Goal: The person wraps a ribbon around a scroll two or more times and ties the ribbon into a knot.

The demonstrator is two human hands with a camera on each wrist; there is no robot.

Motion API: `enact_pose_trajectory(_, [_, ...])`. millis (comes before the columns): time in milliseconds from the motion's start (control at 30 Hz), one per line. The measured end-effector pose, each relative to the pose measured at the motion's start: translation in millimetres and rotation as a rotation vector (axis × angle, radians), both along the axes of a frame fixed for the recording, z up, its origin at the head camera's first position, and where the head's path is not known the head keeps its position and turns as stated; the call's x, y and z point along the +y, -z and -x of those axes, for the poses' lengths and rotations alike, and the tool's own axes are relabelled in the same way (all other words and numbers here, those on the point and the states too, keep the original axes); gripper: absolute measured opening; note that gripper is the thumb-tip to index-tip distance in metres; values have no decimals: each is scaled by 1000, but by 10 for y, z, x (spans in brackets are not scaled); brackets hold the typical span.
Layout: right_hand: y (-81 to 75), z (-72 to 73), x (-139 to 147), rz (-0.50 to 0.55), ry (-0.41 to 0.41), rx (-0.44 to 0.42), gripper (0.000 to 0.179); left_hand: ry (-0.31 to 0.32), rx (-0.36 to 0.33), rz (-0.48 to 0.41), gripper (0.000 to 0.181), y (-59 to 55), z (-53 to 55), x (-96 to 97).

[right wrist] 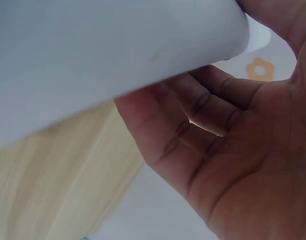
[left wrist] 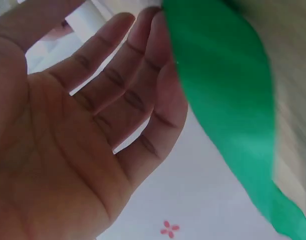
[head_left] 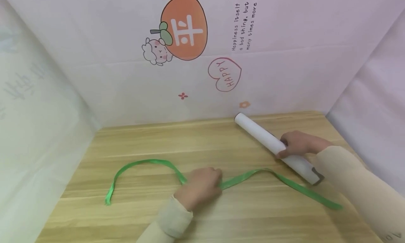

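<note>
A green ribbon (head_left: 148, 161) lies in a wavy line across the wooden table. My left hand (head_left: 200, 186) rests over its middle and hides a stretch of it. Seen from the left wrist, the fingers (left wrist: 118, 75) are loosely bent with their tips against the ribbon (left wrist: 227, 100), and the thumb is held apart. With my right hand (head_left: 299, 144) I grip a white paper roll (head_left: 261, 134), which lies slantwise at the right with a dark corner at its near end. In the right wrist view the fingers (right wrist: 153, 125) reach under the roll (right wrist: 118, 45), thumb on the other side.
The wooden table (head_left: 139, 141) ends at a white cloth backdrop (head_left: 120, 91) with printed cartoons and lettering. White cloth also hangs at the left (head_left: 38, 130) and right (head_left: 376, 106) sides. The ribbon's right end lies close to the right sleeve (head_left: 364, 186).
</note>
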State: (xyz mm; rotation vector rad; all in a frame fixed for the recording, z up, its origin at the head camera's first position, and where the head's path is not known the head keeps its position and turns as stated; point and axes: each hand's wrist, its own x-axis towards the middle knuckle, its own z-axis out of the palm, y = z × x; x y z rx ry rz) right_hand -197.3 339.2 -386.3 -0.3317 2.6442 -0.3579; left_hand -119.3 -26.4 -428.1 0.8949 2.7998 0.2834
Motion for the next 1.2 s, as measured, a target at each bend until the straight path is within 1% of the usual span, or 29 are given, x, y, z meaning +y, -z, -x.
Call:
enact_pose_trajectory(67, [-36, -11, -34, 21, -1, 14, 72, -5, -17, -1, 17, -16, 13, -86])
enact_pose_trajectory(167, [-102, -34, -144, 69, -4, 39, 72, -22, -36, -4, 13, -31, 29, -198])
enact_pose_trajectory(233, [-142, -60, -256, 102, -8, 48, 71, -33, -45, -3, 12, -33, 37, -252])
enact_pose_trajectory(367, [-165, -153, -525, 174, -12, 58, 64, -43, -60, 2, 19, -14, 51, -316])
enact_pose_trajectory(433, [-132, -226, -671, 208, -8, 52, 62, -45, -61, -1, 18, -7, 63, -336])
enact_pose_trajectory(533, [-45, -366, -922, 262, 32, 7, 59, -58, -67, -29, 13, -22, 91, -377])
enact_pose_trajectory(700, [78, -629, -1342, 340, 144, -59, 52, -104, -78, -97, 4, -103, 159, -518])
enact_pose_trajectory(767, [107, -722, -1479, 356, 183, -73, 50, -125, -74, -106, 3, -134, 184, -584])
enact_pose_trajectory(833, [144, -796, -1595, 376, 203, -86, 49, -144, -78, -109, 4, -157, 199, -642])
enact_pose_trajectory(900, [191, -845, -1695, 395, 224, -79, 47, -148, -85, -117, 5, -175, 206, -685])
enact_pose_trajectory(967, [241, -875, -1772, 421, 226, -64, 46, -135, -107, -134, 6, -200, 198, -709])
enact_pose_trajectory(1067, [315, -905, -1854, 444, 241, -45, 46, -90, -138, -166, 9, -232, 173, -712])
enact_pose_trajectory(1133, [353, -916, -1886, 454, 257, -48, 46, -65, -161, -181, 9, -244, 156, -703])
enact_pose_trajectory(1200, [372, -921, -1901, 470, 259, -62, 47, -53, -169, -188, 9, -240, 148, -697])
